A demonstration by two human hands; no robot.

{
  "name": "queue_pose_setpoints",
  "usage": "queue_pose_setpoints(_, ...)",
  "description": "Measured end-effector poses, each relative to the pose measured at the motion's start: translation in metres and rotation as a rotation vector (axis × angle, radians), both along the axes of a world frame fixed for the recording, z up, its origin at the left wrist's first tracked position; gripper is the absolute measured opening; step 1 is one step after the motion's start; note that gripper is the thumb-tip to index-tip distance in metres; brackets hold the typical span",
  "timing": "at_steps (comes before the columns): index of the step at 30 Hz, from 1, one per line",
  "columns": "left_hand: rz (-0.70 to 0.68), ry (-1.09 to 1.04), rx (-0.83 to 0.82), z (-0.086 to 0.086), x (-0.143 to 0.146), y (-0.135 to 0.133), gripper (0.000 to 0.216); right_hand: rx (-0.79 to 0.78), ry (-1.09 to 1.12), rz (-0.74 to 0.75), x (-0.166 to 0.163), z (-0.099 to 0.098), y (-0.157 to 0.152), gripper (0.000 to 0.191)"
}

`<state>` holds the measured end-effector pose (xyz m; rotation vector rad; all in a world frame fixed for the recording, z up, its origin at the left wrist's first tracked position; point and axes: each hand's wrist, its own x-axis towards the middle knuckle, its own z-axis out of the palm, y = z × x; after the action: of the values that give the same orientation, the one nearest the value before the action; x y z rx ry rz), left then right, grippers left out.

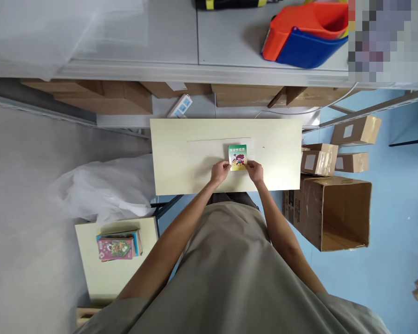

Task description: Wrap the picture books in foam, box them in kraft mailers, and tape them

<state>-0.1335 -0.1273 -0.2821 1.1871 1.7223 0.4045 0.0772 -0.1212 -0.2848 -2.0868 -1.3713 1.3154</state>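
Observation:
A small book [237, 157] with a green and yellow cover, a cartoon figure and white printed characters is held over the pale table [282, 153]. My left hand [220, 172] pinches its lower left edge, fingers closed. At the lower right corner, my right hand [255, 171] grips it the same way. Beneath the book and my left hand lies a sheet of white paper [205, 148], partly in shadow. Whether the book touches the paper I cannot tell.
Cardboard boxes [104, 97] fill the shelf behind the table. Red and blue plastic holders [310, 51] sit on the grey upper shelf. At lower left, several books [116, 248] are stacked on a side table [107, 278]. A large open carton [346, 215] stands at right.

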Motion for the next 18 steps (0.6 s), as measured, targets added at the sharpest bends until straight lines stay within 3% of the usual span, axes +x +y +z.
queue_pose_setpoints(9,0.140,0.049,-0.058,-0.014,0.016,0.002,0.010,-0.041,-0.066,0.055,0.007,-0.022,0.006,0.020)
queue_pose_setpoints(18,0.116,0.004,-0.036,-0.014,0.009,-0.002,0.009,-0.009,-0.122,0.117,0.010,-0.024,0.008,0.021)
